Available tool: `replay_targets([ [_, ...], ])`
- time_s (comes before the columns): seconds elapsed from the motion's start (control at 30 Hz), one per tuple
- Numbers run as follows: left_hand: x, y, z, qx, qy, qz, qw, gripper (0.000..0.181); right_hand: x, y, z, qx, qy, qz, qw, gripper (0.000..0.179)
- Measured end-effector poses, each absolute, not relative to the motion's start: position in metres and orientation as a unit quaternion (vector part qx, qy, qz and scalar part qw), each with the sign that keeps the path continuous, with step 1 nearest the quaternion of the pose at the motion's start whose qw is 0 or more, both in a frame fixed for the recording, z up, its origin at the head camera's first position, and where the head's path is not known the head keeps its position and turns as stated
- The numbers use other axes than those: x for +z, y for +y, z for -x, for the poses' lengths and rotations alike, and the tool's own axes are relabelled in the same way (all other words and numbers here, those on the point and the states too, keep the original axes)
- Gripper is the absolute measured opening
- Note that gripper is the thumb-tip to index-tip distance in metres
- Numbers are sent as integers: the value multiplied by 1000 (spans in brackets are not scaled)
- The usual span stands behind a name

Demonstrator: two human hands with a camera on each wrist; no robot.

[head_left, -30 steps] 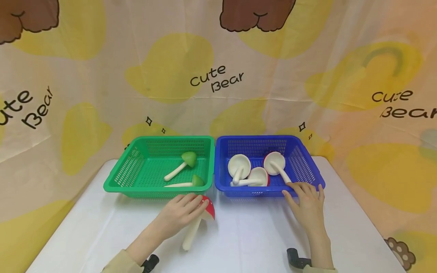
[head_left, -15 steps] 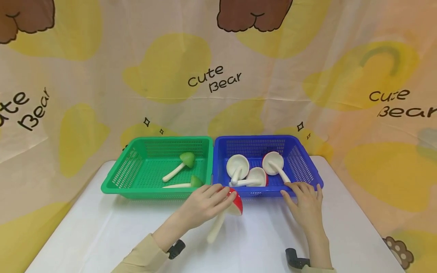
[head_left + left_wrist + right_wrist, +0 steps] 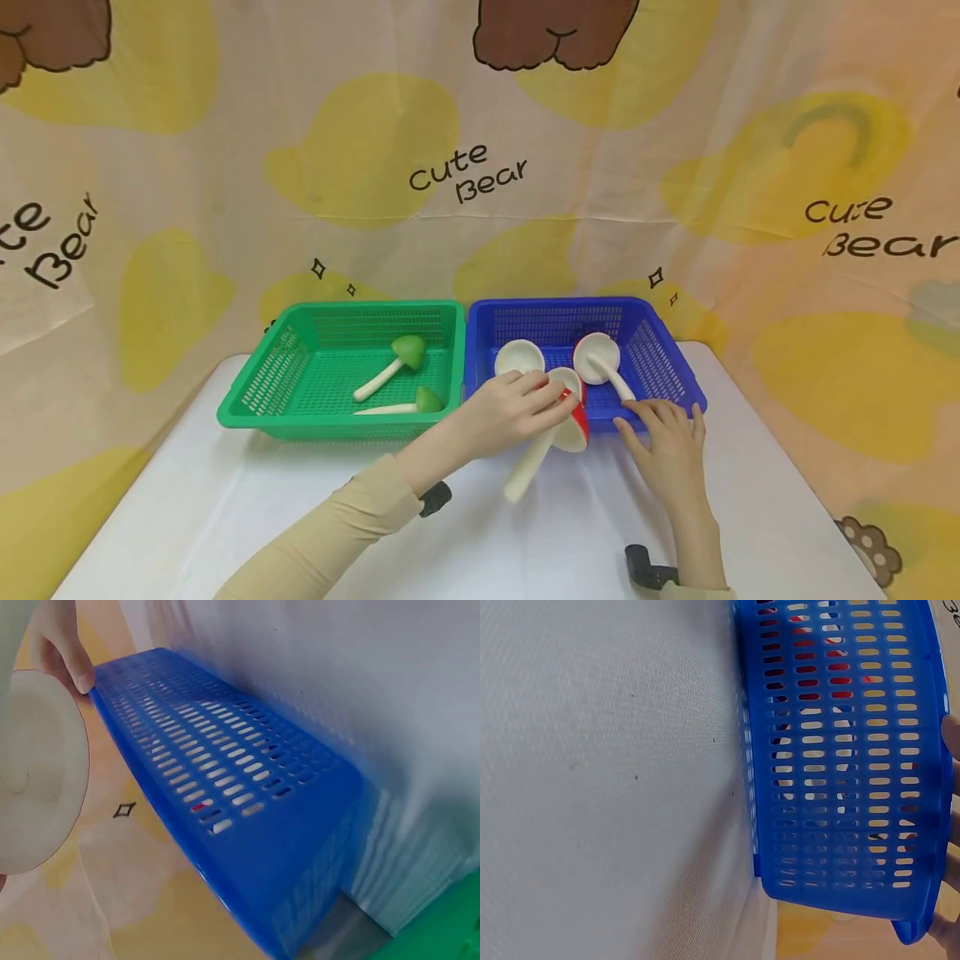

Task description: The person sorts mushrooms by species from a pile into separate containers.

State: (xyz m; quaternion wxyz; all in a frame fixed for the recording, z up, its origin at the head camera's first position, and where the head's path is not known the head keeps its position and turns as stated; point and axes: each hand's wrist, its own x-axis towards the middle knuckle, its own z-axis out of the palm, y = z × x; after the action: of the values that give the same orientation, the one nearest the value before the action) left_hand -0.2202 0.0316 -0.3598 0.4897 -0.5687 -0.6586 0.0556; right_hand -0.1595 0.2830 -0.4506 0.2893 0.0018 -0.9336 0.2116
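My left hand (image 3: 517,408) grips a toy mushroom (image 3: 573,429) by its red cap, the pale stem slanting down toward me. It hangs over the front rim of the blue basket (image 3: 678,354). In the left wrist view the white underside of the held mushroom's cap (image 3: 41,772) faces the camera beside the basket wall (image 3: 255,832). My right hand (image 3: 667,450) rests its spread fingers on the basket's front rim near the right corner; its fingertips (image 3: 951,735) show at the rim in the right wrist view. Red-capped mushrooms (image 3: 597,358) lie inside, undersides up, partly hidden by my left hand.
A green basket (image 3: 258,387) stands against the blue one's left side, holding two green-capped mushrooms (image 3: 408,352). A white cloth (image 3: 300,492) covers the table. Behind the baskets hangs a printed curtain (image 3: 360,158). Black camera mounts (image 3: 648,569) sit at the wrists.
My left hand has carried the red mushroom rightward and up, from in front of the green basket to the blue basket's front rim. The right hand has stayed on the rim.
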Motion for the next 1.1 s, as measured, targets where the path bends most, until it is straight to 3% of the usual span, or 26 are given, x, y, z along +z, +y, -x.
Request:
replay_targets([
  [0.13, -354, 47, 224, 59, -669, 582, 458, 24, -450, 283, 159, 211, -932, -4, 294, 30],
  [0.33, -346, 67, 238, 71, -666, 589, 452, 24, -452, 283, 159, 207, -933, -7, 294, 28],
  [0.5, -335, 83, 252, 73, -683, 588, 428, 40, -452, 284, 160, 202, -932, -7, 300, 29],
  [0.73, -329, 111, 278, 46, -712, 584, 388, 25, -450, 283, 158, 207, -936, 0, 285, 30],
  [1.1, -324, 156, 303, 66, -731, 584, 348, 27, -450, 283, 159, 195, -938, 1, 288, 29],
])
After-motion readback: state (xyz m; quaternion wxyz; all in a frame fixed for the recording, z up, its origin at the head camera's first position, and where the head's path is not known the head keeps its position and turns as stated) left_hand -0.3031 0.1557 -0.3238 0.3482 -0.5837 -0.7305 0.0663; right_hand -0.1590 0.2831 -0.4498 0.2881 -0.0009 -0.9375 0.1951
